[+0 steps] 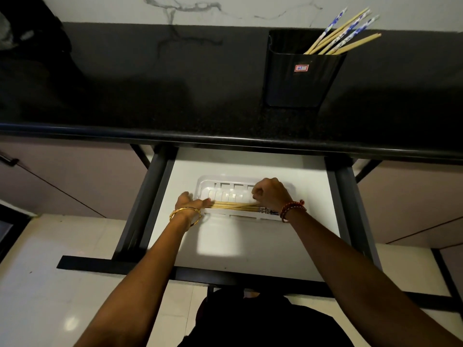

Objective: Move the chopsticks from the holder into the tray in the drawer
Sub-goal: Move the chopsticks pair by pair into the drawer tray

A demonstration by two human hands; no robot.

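Head view: pale bamboo chopsticks (pixel 231 206) lying crosswise in white slotted plastic tray (pixel 240 190); left hand (pixel 191 202) steadying tips, right hand (pixel 271 194) fist-closed over handles.

Black counter (pixel 175 96) bears holder (pixel 300 81); drawer (pixel 225 246) bears tray (pixel 208 182).

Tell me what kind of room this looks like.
Most likely a home kitchen: a dark stone countertop, a black holder of chopsticks on it, and an open drawer holding a white cutlery tray.
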